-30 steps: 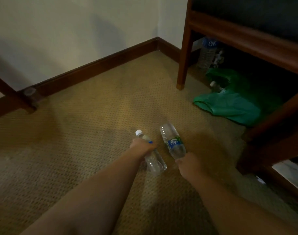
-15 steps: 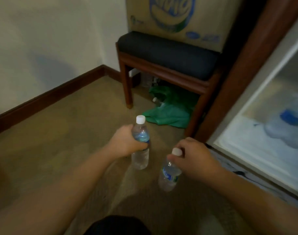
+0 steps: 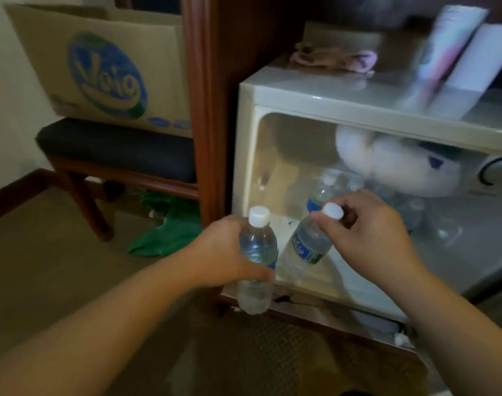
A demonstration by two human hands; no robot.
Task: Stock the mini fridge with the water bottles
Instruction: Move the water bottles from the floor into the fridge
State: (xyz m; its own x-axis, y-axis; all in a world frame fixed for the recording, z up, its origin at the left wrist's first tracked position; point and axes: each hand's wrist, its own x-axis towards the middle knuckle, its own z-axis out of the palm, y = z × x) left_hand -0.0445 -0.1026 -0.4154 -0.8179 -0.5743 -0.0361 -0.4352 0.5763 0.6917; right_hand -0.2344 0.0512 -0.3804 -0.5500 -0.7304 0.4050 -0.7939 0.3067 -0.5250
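Bottles (image 3: 257,252) now at fridge (image 3: 315,98) opening.

Clear plastic bottles (image 3: 409,212) deep in the white mini fridge (image 3: 315,101) were blurred past counting, its right side cut off, pink-white box (image 3: 441,52) on top motion-smeared.

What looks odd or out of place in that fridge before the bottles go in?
A white plush toy sits wedged in the top of the fridge, above the bottles already inside. It is not food or drink. No spill or damage shows.
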